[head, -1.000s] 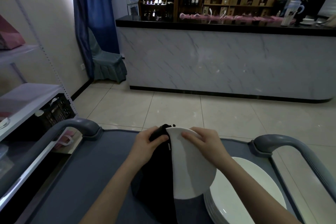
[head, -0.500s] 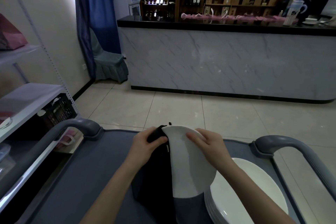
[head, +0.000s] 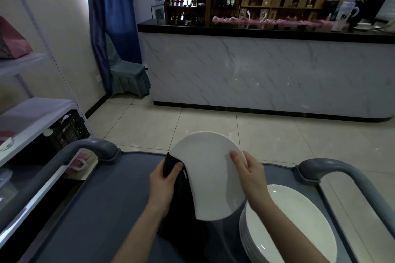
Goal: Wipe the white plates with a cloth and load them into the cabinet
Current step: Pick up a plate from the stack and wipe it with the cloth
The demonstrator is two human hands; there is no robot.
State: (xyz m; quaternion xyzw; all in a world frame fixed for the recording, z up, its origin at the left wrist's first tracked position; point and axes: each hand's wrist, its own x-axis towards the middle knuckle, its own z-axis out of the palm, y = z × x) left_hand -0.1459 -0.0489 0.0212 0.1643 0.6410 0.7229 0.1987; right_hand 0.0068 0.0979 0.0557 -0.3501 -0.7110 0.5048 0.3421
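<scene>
I hold a white plate [head: 208,174] tilted up above the grey cart top [head: 102,209]. My right hand [head: 249,172] grips its right rim, fingers on the near face. My left hand [head: 164,179] grips a black cloth [head: 171,165] against the plate's left edge; the cloth hangs down behind the plate. A stack of white plates [head: 292,226] lies flat on the cart at the right, under my right forearm.
The cart has grey handles at left [head: 94,145] and right [head: 333,166]. A white shelf rack [head: 32,113] with a black crate [head: 66,128] stands at the left. A marble-fronted counter [head: 267,74] crosses the room beyond a tiled floor.
The plate has turned so more of its face shows toward me and its top edge sits higher. My left hand with the cloth has slid to the plate's left edge.
</scene>
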